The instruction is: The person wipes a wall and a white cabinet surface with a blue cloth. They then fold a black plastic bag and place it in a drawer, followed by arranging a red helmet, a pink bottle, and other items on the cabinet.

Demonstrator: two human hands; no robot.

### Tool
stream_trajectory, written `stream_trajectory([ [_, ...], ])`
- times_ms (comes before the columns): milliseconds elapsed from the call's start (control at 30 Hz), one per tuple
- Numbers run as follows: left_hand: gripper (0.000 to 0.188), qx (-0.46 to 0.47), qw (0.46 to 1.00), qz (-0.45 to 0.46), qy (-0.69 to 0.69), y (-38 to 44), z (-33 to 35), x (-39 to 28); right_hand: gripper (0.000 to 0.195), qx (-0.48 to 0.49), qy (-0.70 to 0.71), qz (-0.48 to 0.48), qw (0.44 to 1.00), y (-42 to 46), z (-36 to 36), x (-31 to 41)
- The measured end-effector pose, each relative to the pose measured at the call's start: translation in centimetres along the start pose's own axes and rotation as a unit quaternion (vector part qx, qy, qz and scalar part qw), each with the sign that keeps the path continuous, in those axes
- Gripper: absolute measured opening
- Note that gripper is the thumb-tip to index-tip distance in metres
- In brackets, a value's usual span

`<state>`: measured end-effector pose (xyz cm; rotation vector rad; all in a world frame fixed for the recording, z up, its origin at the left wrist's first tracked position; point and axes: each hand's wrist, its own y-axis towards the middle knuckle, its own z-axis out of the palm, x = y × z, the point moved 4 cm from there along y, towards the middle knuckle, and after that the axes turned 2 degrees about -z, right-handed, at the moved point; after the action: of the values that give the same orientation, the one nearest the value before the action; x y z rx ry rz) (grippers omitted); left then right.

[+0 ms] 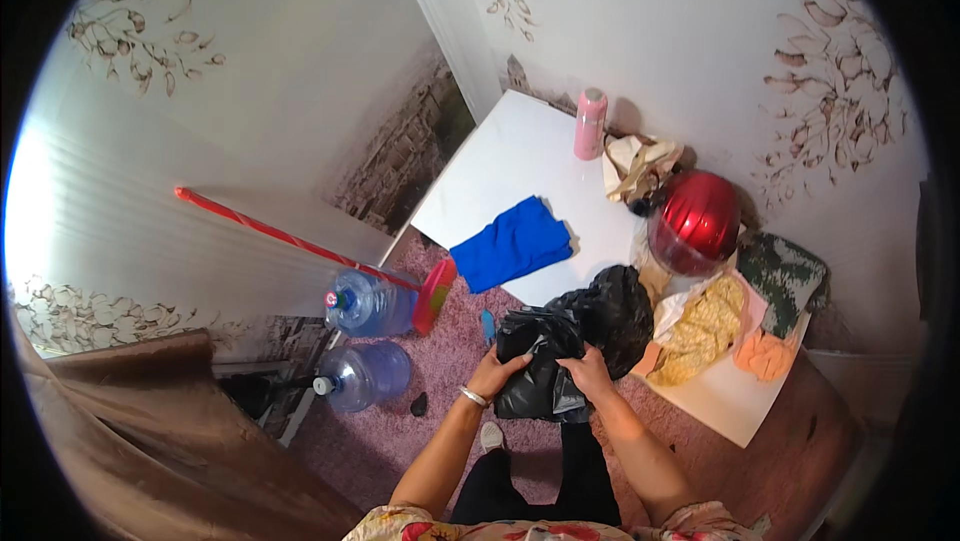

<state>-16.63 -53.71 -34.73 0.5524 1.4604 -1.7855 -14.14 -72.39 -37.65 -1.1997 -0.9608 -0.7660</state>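
Observation:
Both hands grip a folded black plastic bag (536,383) in front of my body. My left hand (496,372), with a silver bangle at its wrist, pinches the left side, thumb on top. On the right side my right hand (589,374) holds it the same way. Just beyond, a crumpled black plastic bundle (619,316) rests at the edge of the white table (495,154); whether it joins the held bag, I cannot tell. A folded blue cloth (514,243) lies on the table, partly past its near left edge.
On the table are a pink bottle (591,124), a paper bag (637,166), a red helmet (697,222), a camouflage cloth (780,278), a yellow patterned cloth (701,331) and an orange cloth (765,355). Large water bottles (367,376) and a red-handled broom (300,241) stand left.

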Motion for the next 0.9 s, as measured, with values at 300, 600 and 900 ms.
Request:
stream_trajectory([
  [300,0.024,0.03,0.996,-0.083,-0.003,-1.4,-9.3,8.7,0.037,-0.071,0.194,0.149,0.967,-5.1,8.1,-8.0],
  [600,0.021,-0.024,0.999,-0.038,0.023,1.8,-15.5,17.5,0.032,-0.097,0.116,0.101,0.983,-2.3,11.4,-18.5],
  [900,0.023,0.001,0.999,-0.033,-0.005,12.9,-16.0,30.0,0.035,-0.05,0.118,0.181,0.975,3.4,5.8,-32.5],
])
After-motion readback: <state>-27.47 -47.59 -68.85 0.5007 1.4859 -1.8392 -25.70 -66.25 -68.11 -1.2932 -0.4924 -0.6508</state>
